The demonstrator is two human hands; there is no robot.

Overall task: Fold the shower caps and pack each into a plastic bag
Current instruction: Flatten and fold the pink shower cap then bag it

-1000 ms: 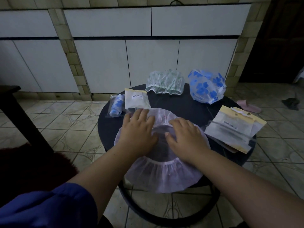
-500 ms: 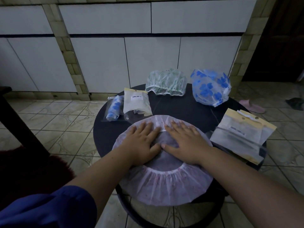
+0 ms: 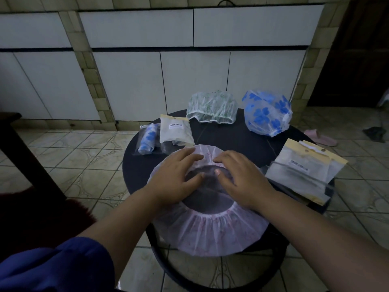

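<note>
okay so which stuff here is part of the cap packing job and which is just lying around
Job: pink cap under both hands, green cap, blue cap, packed bags, empty bags.
Lying about: slipper, dark cloth on the floor.

Single head-worn wide-angle view, facing forward and down, close over round table, cabinets beyond

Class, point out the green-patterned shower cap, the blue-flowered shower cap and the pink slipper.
Green-patterned shower cap (image 3: 212, 110): head view, crown.
Blue-flowered shower cap (image 3: 266, 114): head view, middle.
Pink slipper (image 3: 321, 137): head view, upper.
</note>
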